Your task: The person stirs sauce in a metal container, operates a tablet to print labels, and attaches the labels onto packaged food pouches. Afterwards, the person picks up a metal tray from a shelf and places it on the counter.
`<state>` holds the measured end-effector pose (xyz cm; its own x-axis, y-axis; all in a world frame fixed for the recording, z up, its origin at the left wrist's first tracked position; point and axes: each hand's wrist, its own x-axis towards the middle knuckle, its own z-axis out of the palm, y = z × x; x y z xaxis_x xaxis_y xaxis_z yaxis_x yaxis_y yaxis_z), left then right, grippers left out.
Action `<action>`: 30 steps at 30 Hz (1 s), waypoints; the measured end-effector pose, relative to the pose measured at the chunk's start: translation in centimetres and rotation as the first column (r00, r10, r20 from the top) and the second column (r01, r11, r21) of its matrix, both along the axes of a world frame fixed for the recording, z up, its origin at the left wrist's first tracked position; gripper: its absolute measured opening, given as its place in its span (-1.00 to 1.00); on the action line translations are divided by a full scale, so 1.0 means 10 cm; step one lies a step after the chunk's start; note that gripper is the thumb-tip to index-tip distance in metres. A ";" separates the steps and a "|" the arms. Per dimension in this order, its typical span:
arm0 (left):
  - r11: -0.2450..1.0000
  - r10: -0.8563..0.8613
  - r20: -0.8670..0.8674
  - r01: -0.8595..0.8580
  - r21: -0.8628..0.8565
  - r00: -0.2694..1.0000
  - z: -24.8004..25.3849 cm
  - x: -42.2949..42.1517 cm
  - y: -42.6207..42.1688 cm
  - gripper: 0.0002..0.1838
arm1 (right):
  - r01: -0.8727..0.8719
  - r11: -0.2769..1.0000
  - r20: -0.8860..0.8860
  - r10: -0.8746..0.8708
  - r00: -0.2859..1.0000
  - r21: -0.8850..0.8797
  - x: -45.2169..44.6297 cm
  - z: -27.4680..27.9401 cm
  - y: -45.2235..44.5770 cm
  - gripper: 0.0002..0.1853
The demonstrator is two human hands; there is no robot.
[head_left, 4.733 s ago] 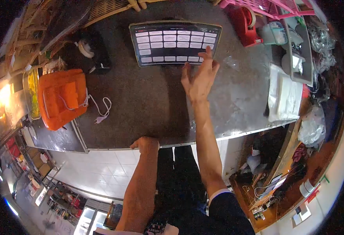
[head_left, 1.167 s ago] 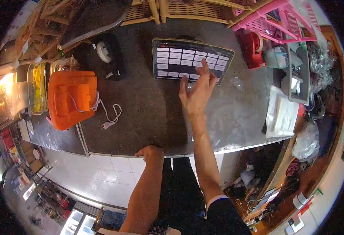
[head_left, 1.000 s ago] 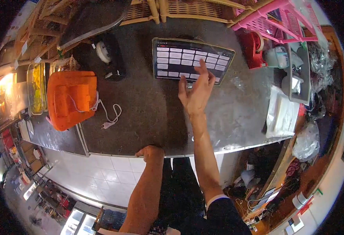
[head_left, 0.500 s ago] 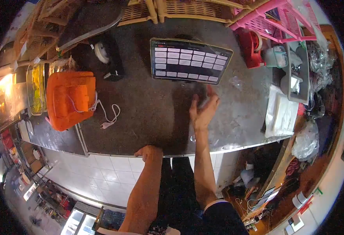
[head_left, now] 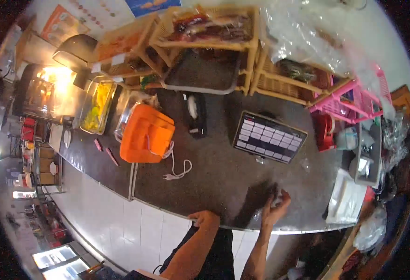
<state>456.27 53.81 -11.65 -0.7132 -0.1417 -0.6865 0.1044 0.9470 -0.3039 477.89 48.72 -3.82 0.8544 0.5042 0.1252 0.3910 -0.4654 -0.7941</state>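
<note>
"Where's the tablet (head_left: 270, 137) from where you're standing?"

"On the dark counter (head_left: 205, 186), towards the back, tilted up, with rows of pale buttons lit and nobody touching it. A second ago a fingertip was right up at that screen."

"And the right hand (head_left: 276, 209) now?"

"Drawn back, well clear of the tablet and close to the counter's front edge. I'd say the tapping has paused, though the buttons are too small to read from here, so I can't say what it achieved."

"Is it carrying anything?"

"Not that I can make out. Thumb and forefinger stand apart, with a dark gap between them."

"The left hand (head_left: 206, 218)?"

"Stayed put at the counter's edge, loosely bent. I can't tell how tightly its fingers are folded; they're partly hidden."

"Anything else moved?"

"Just the head, I think; the view has swung up and shows more of the wicker shelves (head_left: 205, 42). The red tape dispenser (head_left: 325, 133) sits just right of the tablet. Farther off to the left are the orange plastic container (head_left: 144, 135) and its white cord (head_left: 181, 173), and over on the right, the white plastic bags (head_left: 345, 200)."
</note>
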 end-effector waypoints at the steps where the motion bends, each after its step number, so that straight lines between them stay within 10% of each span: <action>1: 0.826 0.531 -0.193 -0.454 0.332 0.825 0.03 0.01 0.04 -0.33 | 0.027 0.999 0.020 -0.026 0.999 -0.039 -0.03 0.08 -0.06 -0.59; 4: 0.578 0.794 -0.163 -0.642 0.504 0.586 0.59 0.12 0.30 -0.29 | 0.110 0.991 -0.140 -0.121 0.983 -0.079 -0.26 0.31 -0.22 -0.66; 5: 0.575 0.791 -0.137 -0.648 0.501 0.596 0.56 0.09 0.25 -0.29 | 0.115 0.981 -0.200 -0.083 0.976 0.155 -0.41 0.26 -0.25 -0.72; 8: 0.466 0.815 -0.001 -0.654 0.596 0.580 -0.72 -0.25 -0.55 -0.27 | 0.022 0.997 -0.208 -0.006 0.978 0.079 -1.09 0.39 -0.36 -0.74; 10: 0.491 0.547 0.447 -0.704 0.513 0.708 -0.44 -0.47 -0.73 -0.32 | -0.065 0.993 -0.142 0.078 0.987 0.094 -1.65 0.41 -0.48 -0.74; 13: 0.591 -0.066 0.879 -0.691 0.416 0.472 -0.05 -1.22 -0.97 -0.38 | -0.212 0.977 -0.071 0.214 0.974 0.030 -2.41 0.51 -0.55 -0.73; 14: 0.683 -0.455 0.885 -0.599 0.417 0.097 -0.24 -1.83 -1.08 -0.44 | -0.261 0.965 -0.087 0.257 0.962 -0.037 -2.77 0.56 -0.64 -0.72; 16: 0.631 -0.771 0.631 -0.239 0.738 -0.089 -0.48 -2.89 -1.08 -0.53 | -0.255 0.959 -0.050 0.251 0.967 -0.123 -3.40 0.47 -0.71 -0.69; 18: 0.499 -0.866 0.494 -0.131 0.856 -0.071 -0.98 -4.31 -1.00 -0.64 | -0.270 0.953 -0.067 0.263 0.962 -0.135 -4.03 0.32 -0.78 -0.68; 20: 0.685 -0.564 0.785 -0.386 0.618 0.256 -1.11 -5.82 -0.78 -0.57 | -0.302 0.946 -0.179 0.279 0.943 -0.118 -4.68 0.32 -0.73 -0.69; 21: 0.587 -0.310 0.873 -0.647 0.487 0.376 -0.90 -6.54 -0.71 -0.63 | -0.378 0.908 -0.120 0.361 0.925 -0.180 -4.96 0.16 -0.71 -0.69; 22: 0.540 -0.338 0.666 -0.443 0.716 0.665 -0.88 -7.13 -0.59 -0.65 | -0.426 0.880 -0.107 0.413 0.905 -0.208 -5.27 0.18 -0.66 -0.69; 24: 0.612 -0.247 0.528 -0.292 0.735 0.813 -0.68 -8.00 -0.28 -0.64 | -0.527 0.784 -0.123 0.518 0.847 -0.328 -5.76 0.23 -0.50 -0.67; 29: 0.395 -0.006 0.693 -0.635 0.664 0.721 -0.77 -9.27 0.71 -0.68 | -0.698 0.669 -0.022 0.717 0.696 -0.256 -6.44 -0.54 0.29 -0.72; 30: 0.396 0.029 0.658 -0.613 0.684 0.752 -0.58 -9.37 0.90 -0.68 | -0.766 0.585 -0.060 0.783 0.619 -0.266 -6.89 0.02 0.64 -0.71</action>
<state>362.56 62.80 -17.43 -0.2845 0.5536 -0.7827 -0.4291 0.6565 0.6203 409.01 55.16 -3.59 0.1210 0.9905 -0.0652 0.7360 -0.1337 -0.6636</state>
